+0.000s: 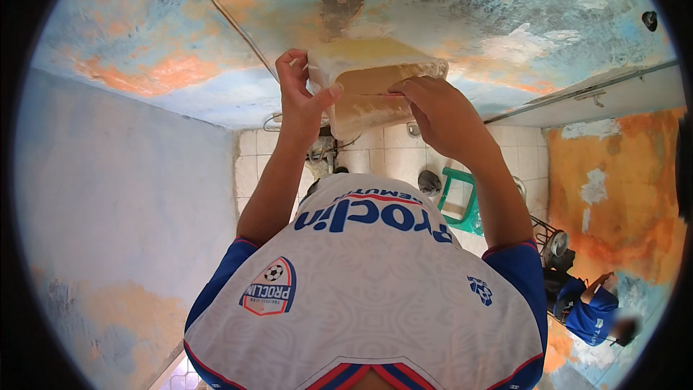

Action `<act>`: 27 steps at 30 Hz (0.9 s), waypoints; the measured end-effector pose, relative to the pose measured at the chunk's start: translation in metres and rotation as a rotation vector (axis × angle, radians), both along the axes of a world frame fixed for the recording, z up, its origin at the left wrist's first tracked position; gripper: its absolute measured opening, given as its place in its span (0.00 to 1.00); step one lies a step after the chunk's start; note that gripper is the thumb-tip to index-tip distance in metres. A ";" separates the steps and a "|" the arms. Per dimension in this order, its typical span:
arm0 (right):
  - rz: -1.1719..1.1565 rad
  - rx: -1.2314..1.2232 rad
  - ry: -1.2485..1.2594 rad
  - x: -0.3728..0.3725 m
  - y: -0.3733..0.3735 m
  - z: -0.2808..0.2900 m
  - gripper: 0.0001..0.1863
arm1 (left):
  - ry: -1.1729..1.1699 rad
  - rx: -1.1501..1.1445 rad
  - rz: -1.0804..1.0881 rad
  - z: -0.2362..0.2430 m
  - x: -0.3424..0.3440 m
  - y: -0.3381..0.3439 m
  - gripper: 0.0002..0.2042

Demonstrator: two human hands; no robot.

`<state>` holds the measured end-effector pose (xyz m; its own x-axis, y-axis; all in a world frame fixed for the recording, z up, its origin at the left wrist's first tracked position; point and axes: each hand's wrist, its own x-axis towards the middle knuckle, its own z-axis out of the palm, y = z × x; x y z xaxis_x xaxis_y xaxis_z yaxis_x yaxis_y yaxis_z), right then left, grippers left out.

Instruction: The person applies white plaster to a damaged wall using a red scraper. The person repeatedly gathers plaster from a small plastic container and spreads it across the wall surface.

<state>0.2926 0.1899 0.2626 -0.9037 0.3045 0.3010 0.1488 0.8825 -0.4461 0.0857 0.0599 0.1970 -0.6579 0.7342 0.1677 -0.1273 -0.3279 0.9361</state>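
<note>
My left hand [298, 97] grips the left side of a translucent, yellowish plastic container [346, 65], its thumb over the edge. The container is tilted, its opening facing me, held up close to the wall. Pale smears coat its sides. My right hand [433, 105] is at the opening on the right, fingers bent and pressed together. A thin flat piece with a reddish edge [377, 94] runs from those fingertips across the opening; its kind is hard to make out. What lies deeper in the container is hidden.
A patchy blue, orange and white wall [462, 14] stands ahead. Below are a tiled floor [368, 155], a green plastic stool [460, 206] and a dark cable [346, 143]. At the lower right is another person in a blue shirt [593, 314], by an orange wall [613, 188].
</note>
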 end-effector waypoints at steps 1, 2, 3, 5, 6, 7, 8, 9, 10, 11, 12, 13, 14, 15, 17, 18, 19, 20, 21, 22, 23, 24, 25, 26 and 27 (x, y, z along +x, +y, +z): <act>0.010 0.008 -0.010 0.003 0.003 0.001 0.13 | -0.013 0.003 -0.014 0.000 0.008 0.001 0.39; 0.022 0.016 -0.020 0.007 0.004 0.002 0.13 | -0.026 0.006 -0.025 0.001 0.017 0.002 0.39; 0.035 0.024 -0.030 0.011 0.006 0.003 0.14 | -0.044 0.023 -0.032 0.002 0.024 0.004 0.39; 0.041 0.080 -0.049 0.018 0.011 0.002 0.15 | -0.086 0.050 -0.048 0.003 0.041 0.007 0.39; 0.044 0.104 -0.061 0.022 0.013 0.000 0.16 | -0.079 0.047 -0.052 0.002 0.048 0.009 0.39; 0.028 0.070 -0.086 0.026 0.013 0.000 0.16 | -0.072 0.045 -0.056 0.002 0.054 0.010 0.39; 0.018 0.039 -0.111 0.029 0.014 0.002 0.17 | -0.065 0.046 -0.054 0.001 0.060 0.012 0.39; 0.009 0.009 -0.136 0.033 0.015 0.002 0.17 | -0.070 0.050 -0.052 0.002 0.066 0.012 0.39; 0.025 0.038 -0.097 0.038 0.015 -0.001 0.18 | -0.074 0.055 -0.050 0.003 0.073 0.012 0.39; 0.042 0.070 -0.057 0.043 0.016 -0.006 0.18 | -0.079 0.063 -0.047 0.004 0.079 0.013 0.39; 0.058 0.102 -0.017 0.048 0.016 -0.009 0.18 | -0.081 0.063 -0.037 0.005 0.085 0.015 0.39; 0.066 0.097 -0.025 0.053 0.018 -0.010 0.18 | -0.084 0.063 -0.026 0.006 0.092 0.016 0.39; 0.075 0.091 -0.035 0.058 0.019 -0.012 0.19 | -0.088 0.063 -0.015 0.005 0.098 0.016 0.38; 0.083 0.086 -0.046 0.064 0.020 -0.013 0.19 | -0.100 0.065 -0.014 0.003 0.104 0.016 0.38; 0.139 0.005 -0.050 0.076 0.025 -0.009 0.18 | -0.123 0.067 -0.016 -0.001 0.115 0.015 0.38; 0.165 -0.037 -0.052 0.082 0.026 -0.009 0.18 | -0.119 0.059 -0.008 -0.003 0.121 0.014 0.39; 0.153 -0.046 -0.068 0.088 0.027 -0.012 0.17 | -0.114 0.051 0.000 -0.005 0.127 0.014 0.39; 0.138 -0.055 -0.084 0.095 0.028 -0.016 0.17 | -0.110 0.044 0.003 -0.007 0.133 0.015 0.39; 0.121 -0.064 -0.100 0.101 0.028 -0.018 0.16 | -0.117 0.038 0.004 -0.009 0.138 0.016 0.39; 0.128 -0.074 -0.108 0.108 0.029 -0.020 0.16 | -0.125 0.033 0.004 -0.012 0.142 0.017 0.39; 0.136 -0.080 -0.115 0.114 0.030 -0.020 0.15 | -0.131 0.031 0.003 -0.013 0.146 0.019 0.39; 0.142 -0.087 -0.123 0.120 0.031 -0.019 0.15 | -0.121 0.021 0.006 -0.014 0.151 0.019 0.39; 0.147 -0.127 -0.099 0.126 0.032 -0.018 0.14 | -0.110 0.011 0.008 -0.015 0.155 0.020 0.39; 0.151 -0.163 -0.074 0.132 0.032 -0.017 0.14 | -0.098 0.004 0.010 -0.017 0.158 0.021 0.40; 0.156 -0.200 -0.049 0.138 0.033 -0.015 0.13 | -0.102 -0.006 0.010 -0.018 0.160 0.023 0.40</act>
<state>0.4303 0.2226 0.2472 -0.9564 0.2097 0.2031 0.0440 0.7914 -0.6097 0.2459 0.0826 0.1787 -0.6789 0.7280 0.0954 -0.2184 -0.3243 0.9204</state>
